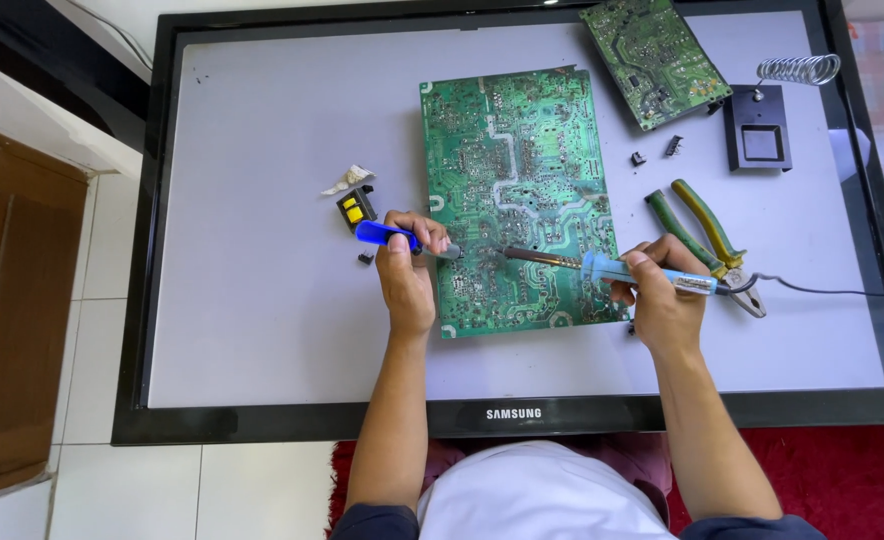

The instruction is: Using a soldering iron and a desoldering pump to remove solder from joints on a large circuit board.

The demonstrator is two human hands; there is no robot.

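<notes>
A large green circuit board [512, 170] lies solder side up on a flat screen panel [262, 250] used as a work surface. My left hand [407, 275] grips a blue-handled tool [382, 235] whose tip rests on the board's lower left part. My right hand [662, 295] holds a light blue soldering iron [602, 267], its dark tip pointing left at the same spot on the board. The two tips nearly meet.
A second green board [654, 55] lies at the top right. A black soldering stand with a coil [762, 125] sits right of it. Green-and-yellow pliers [707, 235] lie by my right hand. A small yellow-and-black part [356, 208] and small black chips [657, 152] lie loose. The iron's cord [832, 290] runs right.
</notes>
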